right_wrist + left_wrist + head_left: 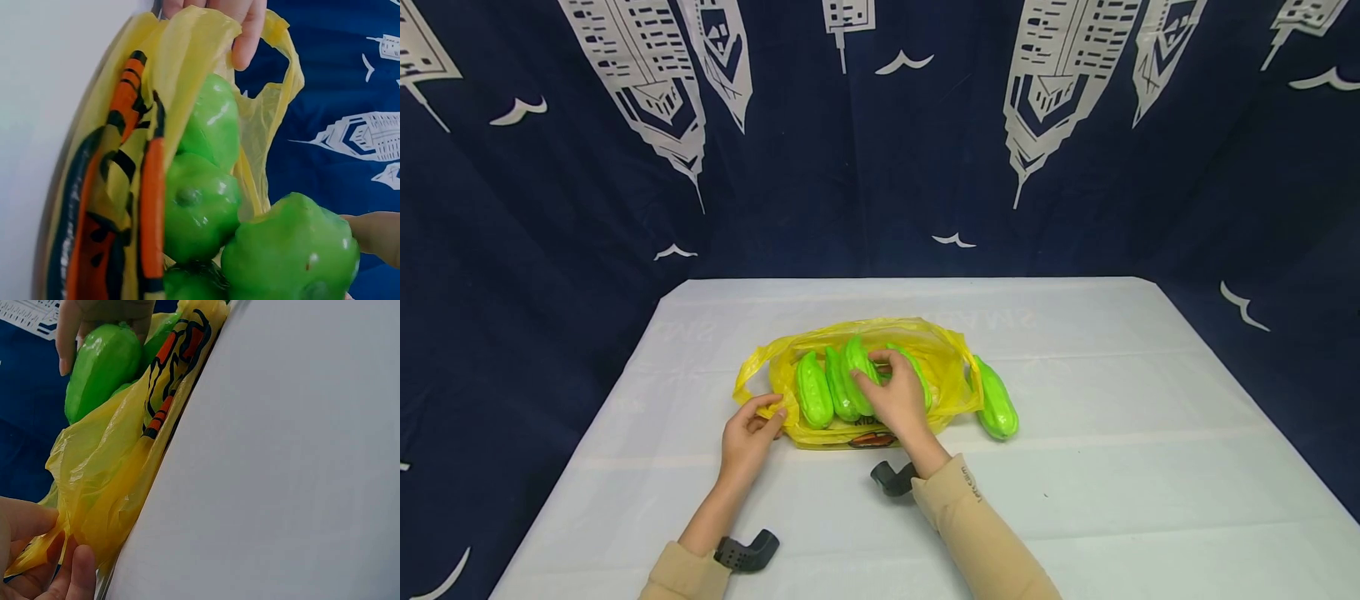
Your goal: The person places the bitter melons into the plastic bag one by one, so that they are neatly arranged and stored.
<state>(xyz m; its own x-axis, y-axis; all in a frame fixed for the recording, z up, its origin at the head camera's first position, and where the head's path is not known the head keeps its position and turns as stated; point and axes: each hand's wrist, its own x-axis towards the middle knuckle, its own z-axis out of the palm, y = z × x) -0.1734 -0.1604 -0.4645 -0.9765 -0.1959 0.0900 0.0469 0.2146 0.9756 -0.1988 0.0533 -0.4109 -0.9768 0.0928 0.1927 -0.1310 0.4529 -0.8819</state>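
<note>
A yellow plastic bag [820, 437] with a printed front lies with its mouth open on the table. My left hand [752, 432] pinches its left edge, with thumb and fingers on the plastic in the left wrist view. With my right hand [898, 404] I grip a glossy, bumpy green gourd [854, 367] at the bag's mouth; in the right wrist view this gourd [290, 250] is raised beside the others. Several more green gourds, such as the leftmost gourd [814, 390], lie in the bag. The right hand partly hides those behind it.
Another green gourd [997, 404] lies on the white table [1112, 433], just outside the bag's right side. A dark blue curtain [865, 208] with white building prints hangs behind the table. Black wrist devices [748, 552] sit at both sleeves.
</note>
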